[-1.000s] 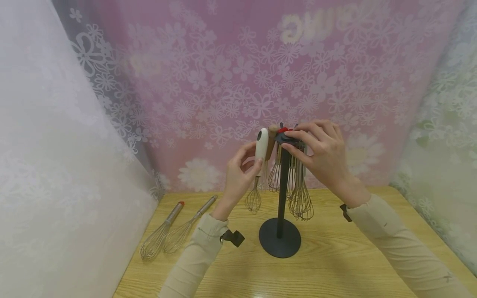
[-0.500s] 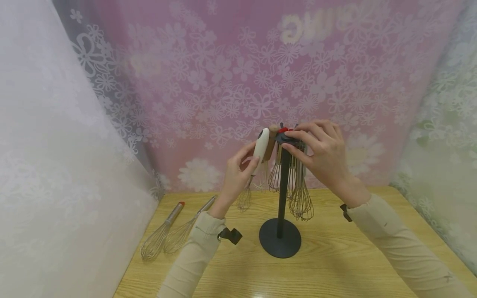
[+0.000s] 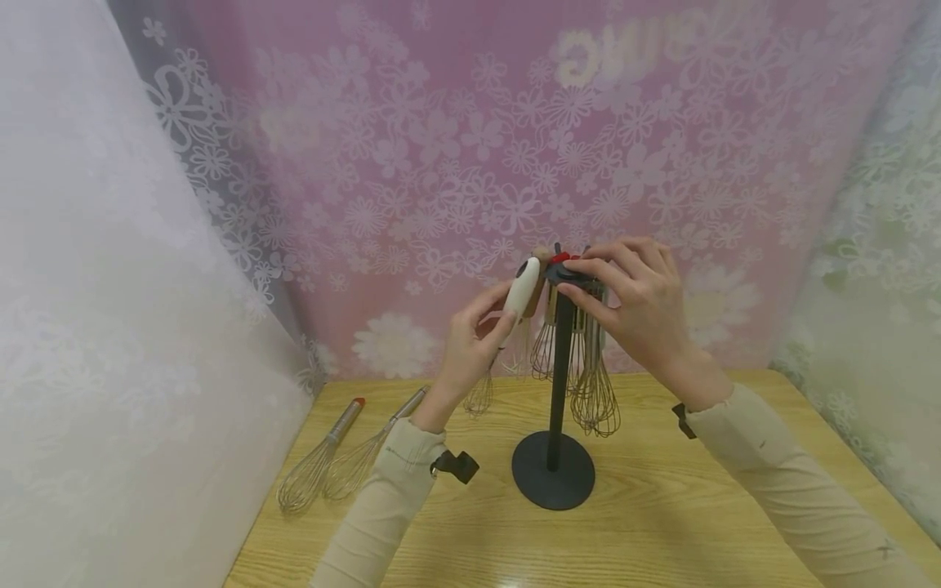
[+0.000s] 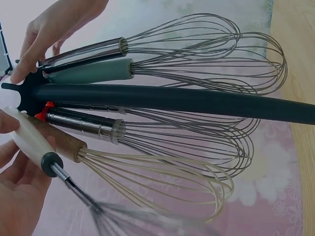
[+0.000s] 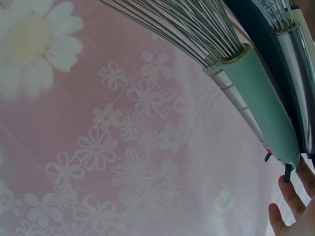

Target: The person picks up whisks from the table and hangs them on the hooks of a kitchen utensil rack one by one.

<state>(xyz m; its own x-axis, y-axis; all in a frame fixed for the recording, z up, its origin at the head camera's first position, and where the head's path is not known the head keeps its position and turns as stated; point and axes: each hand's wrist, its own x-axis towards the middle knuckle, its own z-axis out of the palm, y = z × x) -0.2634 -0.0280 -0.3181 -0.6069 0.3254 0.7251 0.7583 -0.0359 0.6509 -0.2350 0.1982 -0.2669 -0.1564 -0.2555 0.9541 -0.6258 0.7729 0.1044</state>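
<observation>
My left hand (image 3: pixel 468 343) pinches a small whisk by its white handle (image 3: pixel 520 294). The whisk tilts, its handle top close beside the head of a black whisk stand (image 3: pixel 561 367) and its wires lower left. At the stand's head, my right hand (image 3: pixel 638 302) grips the rim between thumb and fingers. Several whisks hang from the stand: one with a wooden handle (image 4: pixel 69 143), one with a green handle (image 4: pixel 93 72), one black and silver handle (image 4: pixel 81 124). In the left wrist view the white handle overlaps the wooden one; whether its end is on a hook I cannot tell.
Two metal whisks lie on the wooden table (image 3: pixel 470 531) at the left, one with a red-tipped handle (image 3: pixel 341 420). The stand's round black base (image 3: pixel 532 482) sits mid-table. Floral curtains (image 3: pixel 412 163) enclose the back and sides.
The white-handled whisk has tilted, its wires swinging left and its handle top shifting right toward the stand's head. The right hand keeps its place on the stand.
</observation>
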